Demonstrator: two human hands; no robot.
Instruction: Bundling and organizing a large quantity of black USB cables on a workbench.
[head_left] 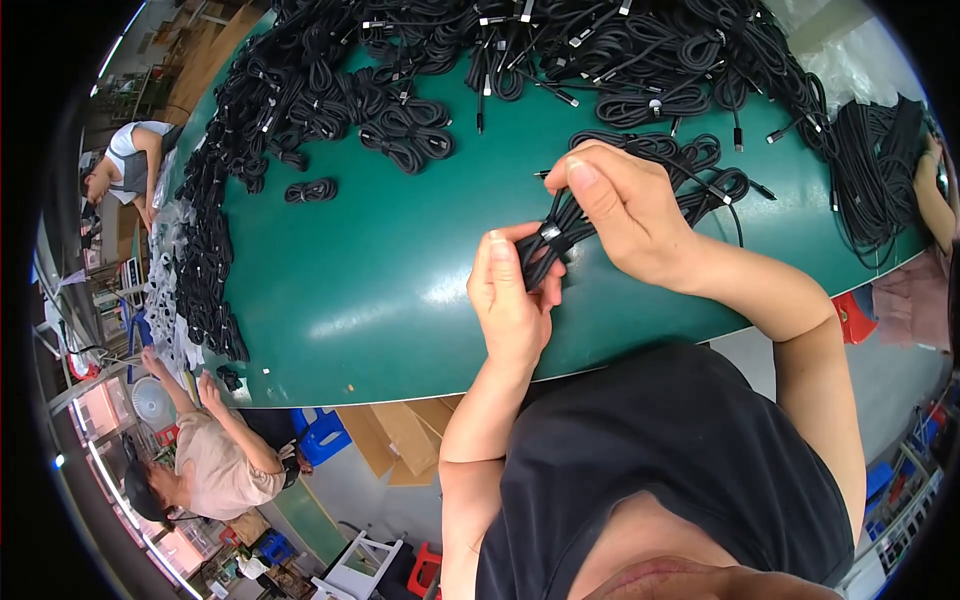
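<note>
A coiled black cable [545,262] with a strap round its middle is held above the near part of the green table [380,240]. My left hand [510,305] is closed round the lower end of the coil, thumb on top. My right hand [632,215] pinches the upper part, thumb against forefinger. A small connector tip [541,174] pokes out beside the right fingertips. Just behind the right hand lie more coiled black cables [712,185], partly hidden by it.
Heaped black cables [320,80] line the table's far side, with one small coil [311,190] apart. A long cable bunch [868,180] hangs at the right. A person in beige [225,460] and another in a grey apron [133,165] are at the left. Cardboard [405,440] lies below.
</note>
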